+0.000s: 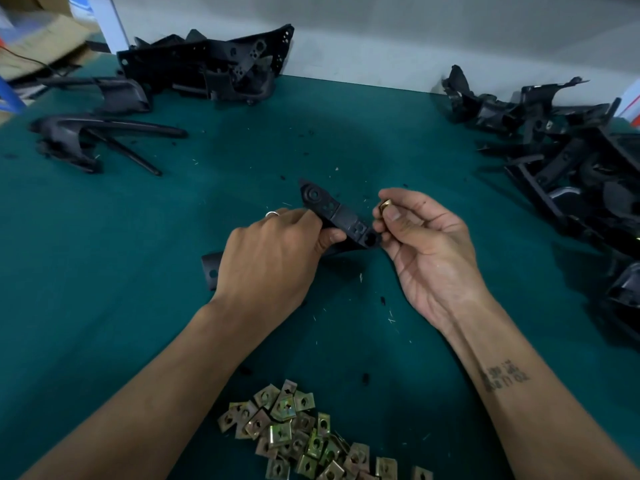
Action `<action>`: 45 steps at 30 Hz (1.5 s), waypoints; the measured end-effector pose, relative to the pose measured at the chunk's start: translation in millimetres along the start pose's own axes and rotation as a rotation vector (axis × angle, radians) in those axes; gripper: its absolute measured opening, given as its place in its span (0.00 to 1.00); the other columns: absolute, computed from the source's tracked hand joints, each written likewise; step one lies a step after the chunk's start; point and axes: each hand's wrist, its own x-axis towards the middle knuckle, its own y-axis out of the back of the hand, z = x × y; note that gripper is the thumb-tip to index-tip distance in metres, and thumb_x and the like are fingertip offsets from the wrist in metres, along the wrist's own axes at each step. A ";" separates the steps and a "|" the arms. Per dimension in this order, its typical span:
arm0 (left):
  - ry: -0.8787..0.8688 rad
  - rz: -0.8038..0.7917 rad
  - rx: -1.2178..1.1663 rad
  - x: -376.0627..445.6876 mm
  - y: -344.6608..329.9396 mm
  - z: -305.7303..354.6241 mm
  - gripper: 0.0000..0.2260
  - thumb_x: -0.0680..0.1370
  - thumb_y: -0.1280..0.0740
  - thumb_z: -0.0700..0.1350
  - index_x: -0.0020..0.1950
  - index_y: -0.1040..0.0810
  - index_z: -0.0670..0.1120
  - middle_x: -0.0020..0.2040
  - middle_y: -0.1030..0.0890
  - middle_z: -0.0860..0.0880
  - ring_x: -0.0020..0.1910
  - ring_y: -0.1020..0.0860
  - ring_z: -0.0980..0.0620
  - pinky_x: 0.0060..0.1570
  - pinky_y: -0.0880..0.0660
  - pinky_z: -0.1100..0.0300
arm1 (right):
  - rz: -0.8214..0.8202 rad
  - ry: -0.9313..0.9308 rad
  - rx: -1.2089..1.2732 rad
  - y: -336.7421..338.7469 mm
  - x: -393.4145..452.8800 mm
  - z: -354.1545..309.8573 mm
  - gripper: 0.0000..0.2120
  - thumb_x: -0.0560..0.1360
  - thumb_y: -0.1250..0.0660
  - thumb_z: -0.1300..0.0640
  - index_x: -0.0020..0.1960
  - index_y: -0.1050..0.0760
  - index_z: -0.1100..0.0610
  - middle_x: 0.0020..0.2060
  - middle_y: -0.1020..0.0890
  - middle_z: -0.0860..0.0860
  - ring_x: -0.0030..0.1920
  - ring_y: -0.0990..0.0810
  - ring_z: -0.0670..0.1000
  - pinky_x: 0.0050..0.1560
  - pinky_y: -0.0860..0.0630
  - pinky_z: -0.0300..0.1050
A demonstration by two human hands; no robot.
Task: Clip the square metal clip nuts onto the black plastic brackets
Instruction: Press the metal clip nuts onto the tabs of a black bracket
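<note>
Mid-fitting: the left hand (273,258) grips the bracket (337,216) above the nut pile (304,434), while the right hand (419,237) pinches a nut (385,204) just beside the bracket's right end, which it probably must slide squarely over.

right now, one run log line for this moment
left hand: holds bracket | right hand: pinches clip nut | nut: not yet on | spare nuts: near edge
</note>
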 end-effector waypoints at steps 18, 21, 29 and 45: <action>-0.009 0.012 -0.002 -0.7 1.8 1.0 0.20 0.83 0.45 0.56 0.39 0.28 0.42 0.34 0.24 0.48 0.31 0.24 0.40 0.28 0.40 0.59 | 0.027 0.082 -0.059 -2.4 -5.1 0.1 0.07 0.67 0.26 0.66 0.46 0.16 0.60 0.35 0.17 0.54 0.37 0.20 0.49 0.41 0.24 0.38; -0.013 0.002 -0.016 -1.1 2.0 1.6 0.20 0.83 0.44 0.55 0.39 0.27 0.42 0.34 0.23 0.47 0.32 0.24 0.40 0.28 0.38 0.58 | 0.020 0.058 -0.046 -2.1 -4.8 0.6 0.04 0.68 0.26 0.64 0.42 0.16 0.58 0.36 0.16 0.53 0.37 0.20 0.48 0.43 0.24 0.40; -0.030 -0.010 -0.009 -1.4 2.7 2.3 0.22 0.83 0.46 0.56 0.41 0.25 0.41 0.35 0.22 0.48 0.33 0.23 0.40 0.28 0.39 0.58 | 0.012 0.065 -0.058 -2.0 -4.3 0.5 0.04 0.68 0.25 0.63 0.40 0.16 0.56 0.36 0.15 0.53 0.36 0.19 0.49 0.40 0.23 0.38; -0.010 -0.038 -0.013 -1.8 5.2 3.1 0.20 0.82 0.44 0.56 0.41 0.25 0.42 0.37 0.21 0.47 0.35 0.22 0.40 0.29 0.38 0.57 | 0.029 0.200 -0.243 -6.1 -7.1 8.9 0.07 0.68 0.25 0.68 0.42 0.16 0.58 0.36 0.15 0.54 0.39 0.19 0.50 0.44 0.22 0.40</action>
